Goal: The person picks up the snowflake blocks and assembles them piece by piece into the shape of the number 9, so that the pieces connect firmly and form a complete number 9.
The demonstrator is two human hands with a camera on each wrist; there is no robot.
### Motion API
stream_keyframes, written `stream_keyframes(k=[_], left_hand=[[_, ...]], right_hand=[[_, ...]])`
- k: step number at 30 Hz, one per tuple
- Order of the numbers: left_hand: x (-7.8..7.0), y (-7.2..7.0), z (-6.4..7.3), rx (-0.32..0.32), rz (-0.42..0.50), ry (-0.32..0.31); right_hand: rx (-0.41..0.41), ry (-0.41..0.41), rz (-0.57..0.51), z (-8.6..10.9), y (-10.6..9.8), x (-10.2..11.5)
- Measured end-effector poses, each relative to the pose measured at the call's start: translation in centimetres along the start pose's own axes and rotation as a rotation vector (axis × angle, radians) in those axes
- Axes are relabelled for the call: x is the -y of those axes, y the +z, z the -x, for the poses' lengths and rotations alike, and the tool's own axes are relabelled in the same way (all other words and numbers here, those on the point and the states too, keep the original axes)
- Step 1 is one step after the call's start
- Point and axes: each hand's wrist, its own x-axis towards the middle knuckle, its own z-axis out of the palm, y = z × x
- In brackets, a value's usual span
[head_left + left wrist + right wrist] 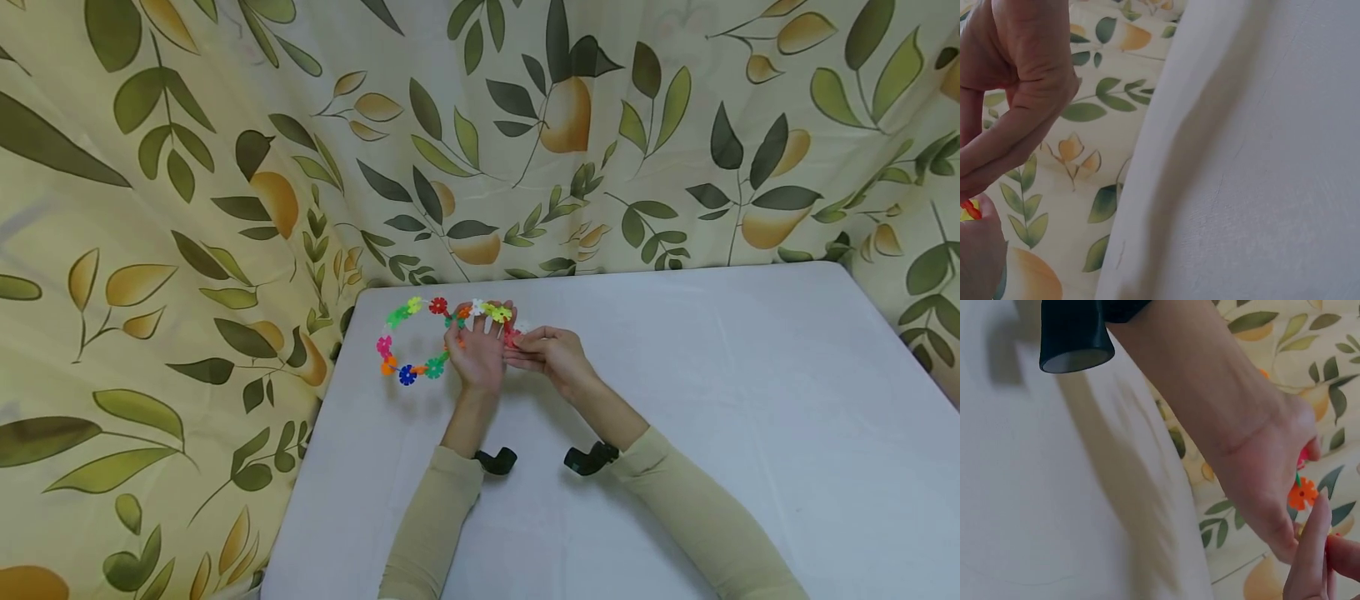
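Observation:
A chain of flower-shaped plastic pieces in several colours hangs in a loop to the left of my left hand and runs across its fingers. My left hand is turned palm up, thumb and fingers apart, with the chain lying over the fingers. From the right, my right hand pinches a red piece of the chain close beside the left fingertips. An orange flower piece shows between the hands in the right wrist view. In the left wrist view, the right hand hangs above a small red piece.
Both hands are above a white-covered table, near its far left part. A leaf-patterned curtain stands behind and to the left. Each wrist wears a black camera mount.

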Motion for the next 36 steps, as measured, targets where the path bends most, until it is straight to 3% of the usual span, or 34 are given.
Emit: stream_keyframes(k=[13,28,36], left_hand=[[0.7,-0.2,0.4,-0.006,-0.037,0.044],[0.5,-0.7,0.5,0.110,-0.080,0.087],[0.6,-0.7,0.3,0.106,-0.086,0.081]], right_hand=[[-0.128,-0.038,-0.069,0.3,0.6,0.1],[-0.113,0.015,-0.043,0.1,0.6,0.3],[-0.083,0.007,-0.045,-0.2,0.2,-0.1]])
